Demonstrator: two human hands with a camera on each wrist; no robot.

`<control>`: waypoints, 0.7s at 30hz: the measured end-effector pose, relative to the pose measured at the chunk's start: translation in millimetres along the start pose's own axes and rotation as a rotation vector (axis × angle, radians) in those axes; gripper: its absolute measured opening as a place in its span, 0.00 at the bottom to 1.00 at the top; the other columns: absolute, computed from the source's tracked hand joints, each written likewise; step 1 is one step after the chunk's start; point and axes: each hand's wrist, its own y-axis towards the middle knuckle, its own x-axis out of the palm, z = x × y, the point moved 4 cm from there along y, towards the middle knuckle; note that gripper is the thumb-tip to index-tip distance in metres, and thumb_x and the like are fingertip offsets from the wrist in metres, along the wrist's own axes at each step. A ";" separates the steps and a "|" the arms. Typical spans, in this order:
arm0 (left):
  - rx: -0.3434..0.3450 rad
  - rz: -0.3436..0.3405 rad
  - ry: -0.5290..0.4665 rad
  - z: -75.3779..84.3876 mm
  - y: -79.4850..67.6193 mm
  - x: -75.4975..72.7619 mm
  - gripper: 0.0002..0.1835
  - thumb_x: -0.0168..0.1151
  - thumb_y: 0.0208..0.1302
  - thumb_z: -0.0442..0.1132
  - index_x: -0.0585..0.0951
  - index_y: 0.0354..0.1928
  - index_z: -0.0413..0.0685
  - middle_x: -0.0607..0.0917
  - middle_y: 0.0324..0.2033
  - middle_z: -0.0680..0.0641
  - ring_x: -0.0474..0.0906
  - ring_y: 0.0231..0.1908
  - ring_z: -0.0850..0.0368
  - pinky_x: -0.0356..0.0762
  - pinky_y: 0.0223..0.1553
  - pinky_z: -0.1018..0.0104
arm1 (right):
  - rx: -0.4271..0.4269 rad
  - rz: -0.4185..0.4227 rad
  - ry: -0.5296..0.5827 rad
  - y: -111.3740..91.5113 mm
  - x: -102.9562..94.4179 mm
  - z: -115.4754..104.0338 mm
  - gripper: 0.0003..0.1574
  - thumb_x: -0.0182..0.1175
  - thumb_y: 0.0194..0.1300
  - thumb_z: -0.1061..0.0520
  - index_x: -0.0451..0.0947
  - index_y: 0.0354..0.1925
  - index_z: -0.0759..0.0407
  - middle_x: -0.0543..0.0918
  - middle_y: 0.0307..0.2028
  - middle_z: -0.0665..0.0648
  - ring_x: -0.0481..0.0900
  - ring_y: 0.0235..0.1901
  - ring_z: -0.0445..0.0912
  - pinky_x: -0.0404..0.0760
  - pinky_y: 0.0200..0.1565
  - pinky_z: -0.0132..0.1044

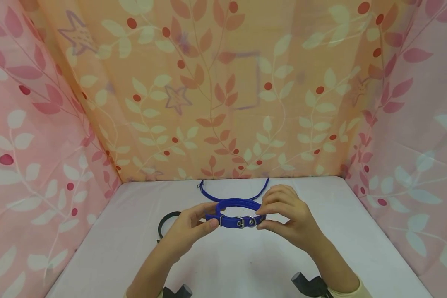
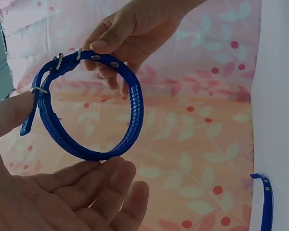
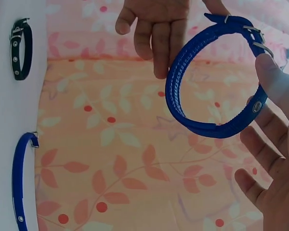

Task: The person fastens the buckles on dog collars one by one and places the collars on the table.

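Note:
A blue buckled collar (image 1: 231, 222), closed into a ring, is held up above the white table between both hands. My left hand (image 1: 190, 227) pinches its left side near the loose strap end, thumb in front. In the left wrist view, the fingertips (image 2: 113, 166) touch the lower band. On the other side, my right hand (image 1: 290, 215) grips the band beside the metal-rimmed holes. The right wrist view shows the right thumb (image 3: 274, 79) against the strap near the silver buckle (image 3: 254, 34).
An open blue collar (image 3: 18, 178) lies at the table's back edge. A black collar (image 1: 164, 221), looped, is on the table behind the left hand and partly hidden by it. Patterned curtains (image 1: 223, 124) enclose the white table (image 1: 238, 265) at the back and both sides.

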 end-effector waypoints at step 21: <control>0.118 0.103 0.153 6.0 -4.1 -5.7 0.35 0.76 0.60 0.49 0.73 0.69 0.66 0.81 0.60 0.56 0.77 0.59 0.54 0.80 0.54 0.59 | 0.749 -0.202 -0.063 -16.9 -0.7 19.1 0.44 0.83 0.45 0.43 0.80 0.61 0.44 0.82 0.58 0.44 0.75 0.62 0.48 0.76 0.59 0.65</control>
